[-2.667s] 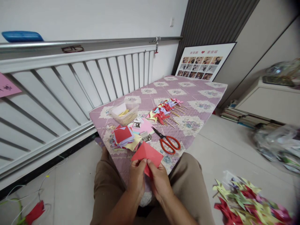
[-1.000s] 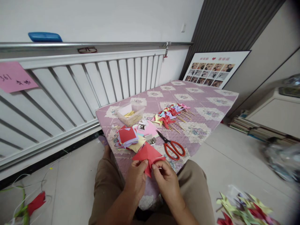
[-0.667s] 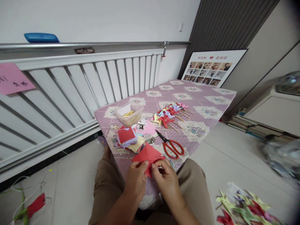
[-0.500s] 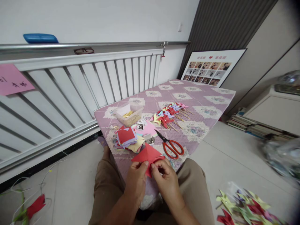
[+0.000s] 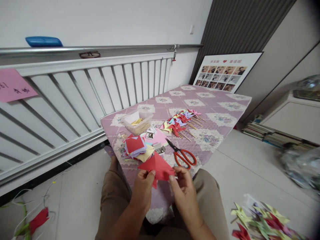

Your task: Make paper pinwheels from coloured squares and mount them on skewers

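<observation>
The head camera shows a red paper sheet (image 5: 157, 164) held just to the near left of the scissors (image 5: 178, 150), matte and thin, with pointed corners. The left hand (image 5: 142, 190) pinches its lower part between thumb and fingers; the right hand (image 5: 185, 191) grips its right corner by the fingertips. The scissors have dark, tapering blades and looped orange-red handles. Left of them sits a stack of square papers (image 5: 135, 144), red uppermost over lilac. Beyond the scissors, paper pinwheels (image 5: 177, 128) on slim sticks overlap in a row on the mauve tablecloth (image 5: 215, 111), patterned with cream floral diamonds. Farther left than these, a translucent plastic box (image 5: 128, 117) contains thin yellow pieces. Well left of the scissors, a pink note (image 5: 15, 88) bears "61" and handwritten characters; far beyond them, a photo board (image 5: 226, 71) carries a red heart between characters too blurred to read.
</observation>
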{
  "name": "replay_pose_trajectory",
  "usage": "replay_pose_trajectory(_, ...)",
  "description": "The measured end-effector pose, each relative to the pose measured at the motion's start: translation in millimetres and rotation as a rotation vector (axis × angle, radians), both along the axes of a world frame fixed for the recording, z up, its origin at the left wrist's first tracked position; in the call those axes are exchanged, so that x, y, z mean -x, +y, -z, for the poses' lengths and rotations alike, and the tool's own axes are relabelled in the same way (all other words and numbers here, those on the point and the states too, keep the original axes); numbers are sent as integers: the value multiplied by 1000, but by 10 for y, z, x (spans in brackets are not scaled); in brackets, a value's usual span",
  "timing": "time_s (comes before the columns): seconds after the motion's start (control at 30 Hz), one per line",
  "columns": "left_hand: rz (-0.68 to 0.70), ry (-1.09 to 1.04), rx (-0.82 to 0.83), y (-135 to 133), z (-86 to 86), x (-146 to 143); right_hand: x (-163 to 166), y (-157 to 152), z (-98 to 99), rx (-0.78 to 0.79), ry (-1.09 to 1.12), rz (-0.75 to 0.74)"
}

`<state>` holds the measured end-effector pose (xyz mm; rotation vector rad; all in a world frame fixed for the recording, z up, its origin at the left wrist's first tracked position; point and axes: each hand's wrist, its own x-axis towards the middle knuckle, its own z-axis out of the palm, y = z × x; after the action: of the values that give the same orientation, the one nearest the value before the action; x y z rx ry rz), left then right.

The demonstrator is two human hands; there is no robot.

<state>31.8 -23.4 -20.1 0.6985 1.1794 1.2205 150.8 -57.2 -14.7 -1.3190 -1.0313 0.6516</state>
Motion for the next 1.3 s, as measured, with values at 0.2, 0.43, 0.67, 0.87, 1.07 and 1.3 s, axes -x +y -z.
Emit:
replay_pose_trajectory(0.2,241,177,-13,46,-84,138,-184,87,-120,231,431,-215)
replay_pose_trajectory(0.43,438,342,-97,71,-176,218,-51,30,-179,388,521,-456)
replay_pose_trajectory(0.67,499,538,-211,103,-151,248,-17,47,-148,409,428,-422)
replay_pose_trajectory(0.87,519,635,-223,92,-170,242,-26,59,-25,396,397,-416)
replay_pose_trajectory(1.07,477,586,-197,119,-139,224,33,58,65,380,422,-355)
replay_pose_trajectory(1.3,402,-21,9,102,-75,229,105,65,53,374,654,-204)
